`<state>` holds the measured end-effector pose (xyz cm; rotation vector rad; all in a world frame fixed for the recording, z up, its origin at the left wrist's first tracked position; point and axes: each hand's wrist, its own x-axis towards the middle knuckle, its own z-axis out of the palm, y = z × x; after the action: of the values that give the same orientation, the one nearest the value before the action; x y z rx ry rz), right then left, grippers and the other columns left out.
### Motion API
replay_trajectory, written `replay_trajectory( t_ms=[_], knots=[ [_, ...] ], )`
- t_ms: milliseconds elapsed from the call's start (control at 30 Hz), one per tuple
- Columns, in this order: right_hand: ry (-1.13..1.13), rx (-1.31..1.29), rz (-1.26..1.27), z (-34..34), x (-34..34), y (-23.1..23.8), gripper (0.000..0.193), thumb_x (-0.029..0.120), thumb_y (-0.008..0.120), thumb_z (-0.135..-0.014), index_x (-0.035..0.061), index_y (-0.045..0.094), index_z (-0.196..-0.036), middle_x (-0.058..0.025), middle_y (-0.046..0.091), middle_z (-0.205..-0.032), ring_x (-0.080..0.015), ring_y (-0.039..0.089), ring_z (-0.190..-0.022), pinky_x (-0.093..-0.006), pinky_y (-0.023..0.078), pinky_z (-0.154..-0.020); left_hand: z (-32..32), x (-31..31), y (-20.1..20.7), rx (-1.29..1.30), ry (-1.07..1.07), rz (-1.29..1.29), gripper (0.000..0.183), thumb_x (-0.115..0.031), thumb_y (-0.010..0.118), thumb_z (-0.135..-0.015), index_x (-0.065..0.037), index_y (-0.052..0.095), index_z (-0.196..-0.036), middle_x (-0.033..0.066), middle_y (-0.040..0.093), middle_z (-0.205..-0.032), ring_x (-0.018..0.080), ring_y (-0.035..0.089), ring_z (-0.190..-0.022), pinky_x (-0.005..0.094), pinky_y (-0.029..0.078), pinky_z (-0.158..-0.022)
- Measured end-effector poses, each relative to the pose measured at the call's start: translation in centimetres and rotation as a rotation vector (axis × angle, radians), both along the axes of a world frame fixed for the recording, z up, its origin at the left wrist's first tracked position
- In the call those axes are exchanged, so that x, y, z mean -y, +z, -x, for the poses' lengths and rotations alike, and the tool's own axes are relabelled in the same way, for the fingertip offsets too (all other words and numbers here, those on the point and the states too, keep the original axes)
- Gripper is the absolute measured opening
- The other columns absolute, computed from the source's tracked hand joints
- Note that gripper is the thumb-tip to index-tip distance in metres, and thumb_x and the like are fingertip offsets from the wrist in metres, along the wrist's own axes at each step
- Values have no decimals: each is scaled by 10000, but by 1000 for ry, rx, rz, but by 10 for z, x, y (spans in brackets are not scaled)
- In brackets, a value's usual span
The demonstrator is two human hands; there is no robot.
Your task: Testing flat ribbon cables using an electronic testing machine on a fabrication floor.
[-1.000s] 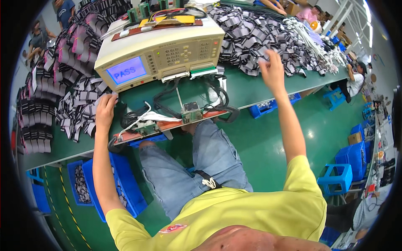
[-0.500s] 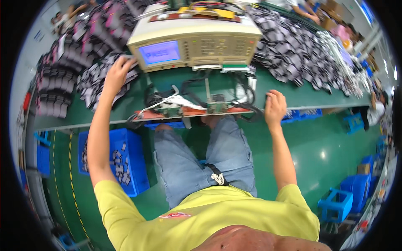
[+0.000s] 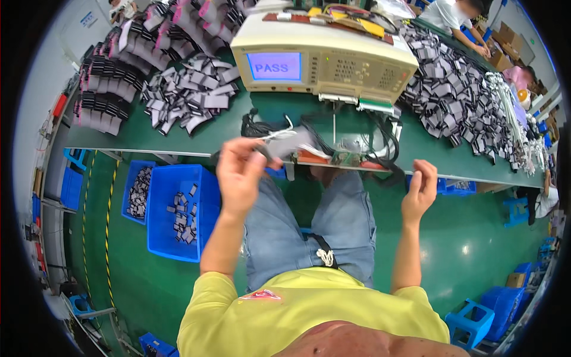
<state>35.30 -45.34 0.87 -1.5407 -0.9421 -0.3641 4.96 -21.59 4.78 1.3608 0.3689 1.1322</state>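
Between the fingers and thumb of my left hand (image 3: 241, 172) is a short grey flat ribbon cable (image 3: 289, 144); its black end piece is partly covered by my fingers. I hold it just above the table's front edge, left of a test fixture with a small green circuit board (image 3: 345, 156). Black cables (image 3: 389, 143) run around the fixture. My right hand (image 3: 421, 187) hovers at the table edge to the right of the fixture, its fingers loosely curled and apart, with nothing visible in them. Behind the fixture stands a beige bench tester (image 3: 333, 50) with a lit screen (image 3: 275, 66).
Loose ribbon cables (image 3: 193, 89) lie left of the tester, beside stacked bundles (image 3: 110, 89). A larger cable heap (image 3: 446, 89) fills the right side. Blue bins (image 3: 178, 250) holding cables stand on the floor at left. A co-worker (image 3: 452, 18) is at the far right.
My left hand has come from the cable pile beside the tester toward the fixture, with a ribbon cable in it. My right hand stays near the table edge; the whole view has shifted.
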Motion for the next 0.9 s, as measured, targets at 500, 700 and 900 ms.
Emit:
replay_trajectory(
  t_ms=[500,700,900],
  knots=[
    [810,-682,231,99,-29,29,356,38,679,-1015,-4,593,-1358,-66,704,-1007,-115,676,-883,-261,568,-752,-25,67,-45,-146,-451,191,341,0,763,-945,-9,611,-1250,64,690,-1150,122,664,-1037,275,529,-912],
    [814,-634,230,99,-31,22,354,6,685,-1000,-12,602,-1344,-76,704,-1047,-110,664,-910,-266,564,-776,-31,66,-39,-230,-410,83,280,-25,798,-924,-1,664,-1169,56,724,-1072,116,675,-1004,277,542,-886],
    [802,-764,85,105,-40,16,379,15,721,-982,-16,599,-1339,-87,671,-1153,-125,650,-1018,-274,547,-862,-38,69,-42,-225,-459,159,261,-4,782,-938,-7,664,-1171,66,734,-1074,106,681,-971,282,570,-833]
  ],
)
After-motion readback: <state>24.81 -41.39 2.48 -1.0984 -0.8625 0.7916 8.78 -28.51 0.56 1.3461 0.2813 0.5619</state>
